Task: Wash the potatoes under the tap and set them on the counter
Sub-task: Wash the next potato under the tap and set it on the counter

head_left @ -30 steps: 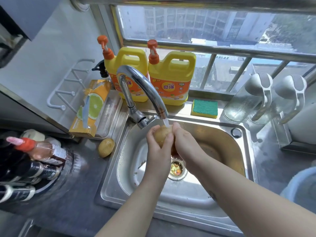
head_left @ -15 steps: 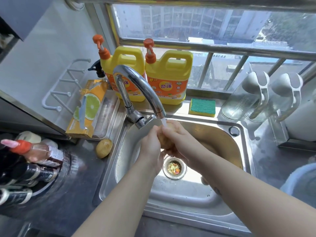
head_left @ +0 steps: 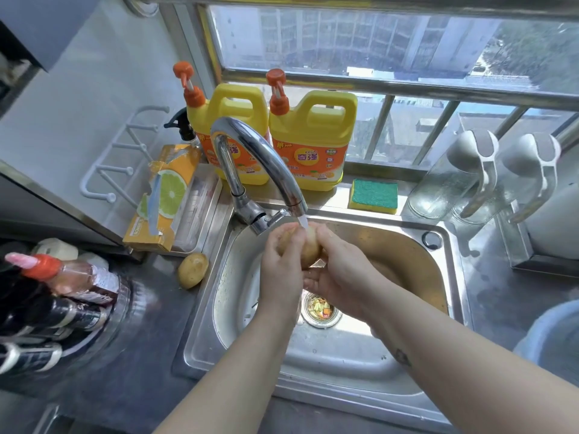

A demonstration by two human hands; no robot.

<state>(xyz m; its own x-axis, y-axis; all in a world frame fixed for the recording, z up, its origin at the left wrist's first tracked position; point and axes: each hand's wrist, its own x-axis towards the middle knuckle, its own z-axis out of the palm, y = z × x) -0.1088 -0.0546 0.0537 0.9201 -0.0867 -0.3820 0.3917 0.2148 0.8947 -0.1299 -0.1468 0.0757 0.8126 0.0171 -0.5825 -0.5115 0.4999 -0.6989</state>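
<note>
**Scrubbing a spud under the tap: keep it turning**

Rinsing is the step here, and it's going fine. One potato (head_left: 308,249) sits right under the spout of the tap (head_left: 260,161), over the sink (head_left: 451,261), with a thin stream landing on its top end. The left hand (head_left: 282,270) is wrapped round its left side, fingers curled over the top, and the right hand (head_left: 340,277) is cupped against the right side and underneath. So both hands are closed on the same potato, no loose grip that I can see.

My two cents on doing this bit well:

- Roll the potato between the palms so every face passes under the stream, not just the end that's getting wet now.
- Rub with the thumbs as it turns. Dirt probably hides in the eyes and dimples, though I can't tell from here how grubby it is.
- Keep it low over the basin so splash stays in there. Wet potato skin is slippery, and if it pops out it'd likely land near the drain strainer (head_left: 321,310), which has food scraps in it.

A second potato (head_left: 193,270) is lying on the dark counter (head_left: 141,355), just beside the sink's left rim. I'd guess that one's already washed, so the spot next to it looks like the natural place to park this one.
</note>
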